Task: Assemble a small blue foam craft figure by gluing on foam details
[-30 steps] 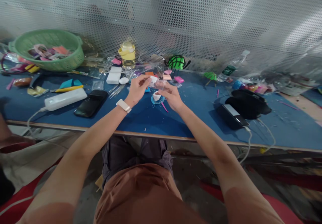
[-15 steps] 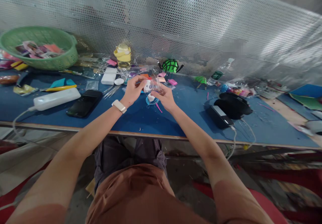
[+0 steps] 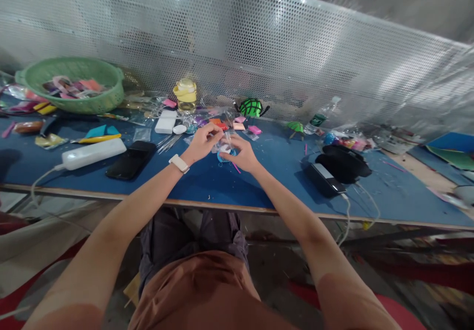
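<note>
A small clear plastic bag is between my hands above the blue table. My left hand pinches its left side with thumb and forefinger. On the other side my right hand has its fingers bent round the bag, the thumb lower down. The bag's contents are hard to make out; something whitish shows through. Just below my hands lies a small round blue and white thing, partly covered by my right thumb. A thin pink stick lies beside it.
Behind my hands are orange and pink packets and a yellow-banded jar. To the left are a phone, a white power strip and a green basket. Two green turtle-like models, a bottle and a black case stand farther right.
My hands have come closer together round the bag. The white piece seen in it before is now mostly hidden. The whole view has tilted up slightly.
</note>
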### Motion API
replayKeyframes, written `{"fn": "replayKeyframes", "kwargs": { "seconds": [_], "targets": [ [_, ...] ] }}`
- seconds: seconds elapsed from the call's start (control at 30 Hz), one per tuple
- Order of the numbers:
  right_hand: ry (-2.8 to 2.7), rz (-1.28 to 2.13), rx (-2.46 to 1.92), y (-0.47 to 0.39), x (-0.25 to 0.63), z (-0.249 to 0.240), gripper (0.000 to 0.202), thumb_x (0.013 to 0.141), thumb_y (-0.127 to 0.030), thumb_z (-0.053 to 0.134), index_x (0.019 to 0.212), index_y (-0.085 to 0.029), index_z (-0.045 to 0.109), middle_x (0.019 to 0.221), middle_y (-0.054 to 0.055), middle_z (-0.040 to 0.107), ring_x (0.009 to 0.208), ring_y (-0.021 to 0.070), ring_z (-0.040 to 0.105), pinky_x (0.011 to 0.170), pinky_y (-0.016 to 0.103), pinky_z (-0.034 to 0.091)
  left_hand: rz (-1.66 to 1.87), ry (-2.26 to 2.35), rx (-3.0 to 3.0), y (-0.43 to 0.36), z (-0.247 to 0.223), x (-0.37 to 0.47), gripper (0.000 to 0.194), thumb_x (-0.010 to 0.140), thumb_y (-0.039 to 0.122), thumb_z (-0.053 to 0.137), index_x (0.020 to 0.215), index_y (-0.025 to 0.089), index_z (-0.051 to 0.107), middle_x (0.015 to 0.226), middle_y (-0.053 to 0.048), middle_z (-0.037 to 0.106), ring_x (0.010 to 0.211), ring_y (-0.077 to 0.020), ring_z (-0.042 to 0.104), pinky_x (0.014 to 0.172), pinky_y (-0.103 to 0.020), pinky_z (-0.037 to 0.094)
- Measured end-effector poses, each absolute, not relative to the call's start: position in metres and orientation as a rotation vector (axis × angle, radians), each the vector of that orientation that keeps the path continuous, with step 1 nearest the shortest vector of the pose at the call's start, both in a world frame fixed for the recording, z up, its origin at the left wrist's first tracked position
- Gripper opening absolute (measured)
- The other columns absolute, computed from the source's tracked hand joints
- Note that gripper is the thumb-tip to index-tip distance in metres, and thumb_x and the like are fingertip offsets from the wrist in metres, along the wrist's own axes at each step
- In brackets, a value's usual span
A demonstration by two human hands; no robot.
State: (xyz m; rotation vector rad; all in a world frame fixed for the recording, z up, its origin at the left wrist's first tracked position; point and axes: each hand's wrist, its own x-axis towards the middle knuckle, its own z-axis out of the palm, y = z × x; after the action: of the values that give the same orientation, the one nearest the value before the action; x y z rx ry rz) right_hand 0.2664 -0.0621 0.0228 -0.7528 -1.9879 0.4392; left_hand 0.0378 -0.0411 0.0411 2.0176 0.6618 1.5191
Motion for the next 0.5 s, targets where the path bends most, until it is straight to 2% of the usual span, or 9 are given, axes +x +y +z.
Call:
{"fn": "replayKeyframes", "kwargs": {
  "seconds": [0.07,0.17,0.27,0.37,0.5],
  "targets": [
    [-2.044,0.394,-0.767,-0.062,0.267,0.023,0.061,0.096,-0.075,0.09,0.134,-0.027,0.09,0.138,0.014,0.085,0.123,0.0335,0.082,0.11,0.055,0.07,1.51,0.663,1.996,-0.041,0.039,0.04,0.042,0.112,0.063,0.075,0.1,0.023,0.076,0.097,-0.008,0.081,0.085,-0.0201,0.072,0.077,-0.033,0.06],
    [-2.111,0.383,-0.825,-0.062,0.268,0.022,0.065,0.099,-0.069,0.088,0.15,-0.029,0.085,0.15,0.015,0.079,0.129,0.0358,0.079,0.108,0.057,0.073,1.512,0.692,1.897,-0.039,0.033,0.045,0.044,0.112,0.067,0.076,0.102,0.023,0.075,0.098,-0.008,0.08,0.084,-0.0195,0.07,0.075,-0.032,0.059],
    [-2.168,0.392,-0.882,-0.063,0.268,0.019,0.073,0.102,-0.065,0.089,0.165,-0.032,0.075,0.165,0.017,0.068,0.139,0.0382,0.077,0.117,0.063,0.072,1.491,0.708,1.743,-0.037,0.027,0.048,0.044,0.107,0.067,0.08,0.101,0.023,0.075,0.096,-0.006,0.078,0.08,-0.0175,0.068,0.071,-0.03,0.057],
    [-2.187,0.352,-0.914,-0.061,0.267,0.013,0.078,0.102,-0.063,0.09,0.171,-0.032,0.07,0.17,0.018,0.061,0.149,0.041,0.072,0.13,0.07,0.064,1.473,0.672,1.666,-0.036,0.026,0.05,0.043,0.106,0.066,0.081,0.1,0.024,0.076,0.093,-0.005,0.078,0.075,-0.0156,0.065,0.069,-0.029,0.057],
    [-2.136,0.232,-0.885,-0.058,0.264,0.009,0.075,0.1,-0.062,0.093,0.166,-0.033,0.073,0.176,0.019,0.055,0.169,0.0445,0.057,0.145,0.073,0.047,1.503,0.652,1.732,-0.035,0.028,0.05,0.041,0.108,0.065,0.082,0.103,0.024,0.077,0.091,-0.005,0.077,0.075,-0.0162,0.067,0.068,-0.03,0.058]
  ]
}}
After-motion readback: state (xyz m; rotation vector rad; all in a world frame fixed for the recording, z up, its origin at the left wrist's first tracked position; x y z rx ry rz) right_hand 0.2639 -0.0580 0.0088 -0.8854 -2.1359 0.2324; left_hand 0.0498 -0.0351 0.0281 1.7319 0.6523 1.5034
